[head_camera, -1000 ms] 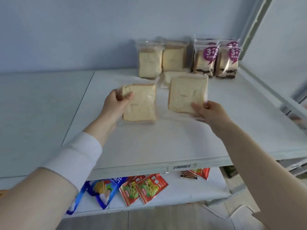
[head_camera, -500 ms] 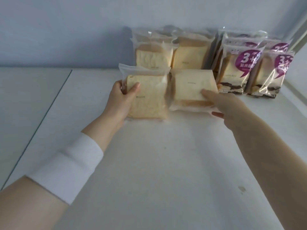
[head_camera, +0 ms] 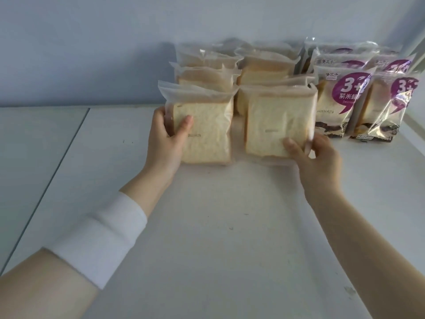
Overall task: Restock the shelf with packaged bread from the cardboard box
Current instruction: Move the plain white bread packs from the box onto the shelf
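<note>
Since the earlier frame, the right clear-plastic pack of white sliced bread [head_camera: 276, 125] had been tipped from lying flat to standing upright. The right hand [head_camera: 315, 155] had slid from its top face to its lower corner and pinched it, thumb on the front and fingers curled behind. That pack stood on the white shelf board [head_camera: 207, 226], just left of the purple-labelled bread packs [head_camera: 340, 104]. Further left of those, just beside it, the left clear-plastic pack of white sliced bread [head_camera: 204, 132] stood upright. The left hand [head_camera: 165, 139] was clamped on its edge, thumb across the front. Matching clear packs [head_camera: 207, 72] stood in rows behind both. A white cuff [head_camera: 99, 240] wrapped the left forearm.
</note>
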`<state>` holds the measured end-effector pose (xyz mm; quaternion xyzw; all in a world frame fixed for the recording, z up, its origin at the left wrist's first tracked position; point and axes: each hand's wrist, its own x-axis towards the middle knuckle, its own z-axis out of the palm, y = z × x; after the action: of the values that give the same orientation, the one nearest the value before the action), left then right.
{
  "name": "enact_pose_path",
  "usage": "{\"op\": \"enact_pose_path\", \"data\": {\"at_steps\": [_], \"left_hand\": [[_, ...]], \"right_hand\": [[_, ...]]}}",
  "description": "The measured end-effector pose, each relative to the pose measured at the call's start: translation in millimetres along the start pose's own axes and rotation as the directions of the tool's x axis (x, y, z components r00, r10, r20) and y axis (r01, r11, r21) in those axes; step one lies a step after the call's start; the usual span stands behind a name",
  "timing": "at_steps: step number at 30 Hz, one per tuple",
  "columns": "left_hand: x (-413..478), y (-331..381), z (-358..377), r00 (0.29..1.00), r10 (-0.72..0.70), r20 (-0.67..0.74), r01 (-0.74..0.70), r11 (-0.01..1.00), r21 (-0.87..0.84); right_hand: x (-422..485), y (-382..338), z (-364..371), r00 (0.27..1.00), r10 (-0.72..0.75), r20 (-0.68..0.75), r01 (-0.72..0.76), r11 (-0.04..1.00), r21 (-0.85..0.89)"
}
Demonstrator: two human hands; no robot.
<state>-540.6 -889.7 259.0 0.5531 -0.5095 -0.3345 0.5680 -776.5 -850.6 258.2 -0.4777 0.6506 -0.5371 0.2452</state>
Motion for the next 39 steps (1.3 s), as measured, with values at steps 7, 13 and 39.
{"op": "enact_pose_path", "data": {"at_steps": [7,13,39], "left_hand": [[16,-1,31,0.990,0.116,-0.079,-0.097,0.974,0.207],[2,7,28,0.990,0.121,-0.070,-0.110,0.984,0.140],[-553,112,319,-0.193,0.192,0.962,-0.968,0.120,-0.219]], "right_hand": [[25,5,33,0.999,0.032,-0.016,-0.032,0.999,-0.010],[10,-6,34,1.000,0.000,-0.001,0.000,0.948,-0.319],[-385,142,-488,0.775,0.410,-0.481,-0.507,-0.052,-0.860]]}}
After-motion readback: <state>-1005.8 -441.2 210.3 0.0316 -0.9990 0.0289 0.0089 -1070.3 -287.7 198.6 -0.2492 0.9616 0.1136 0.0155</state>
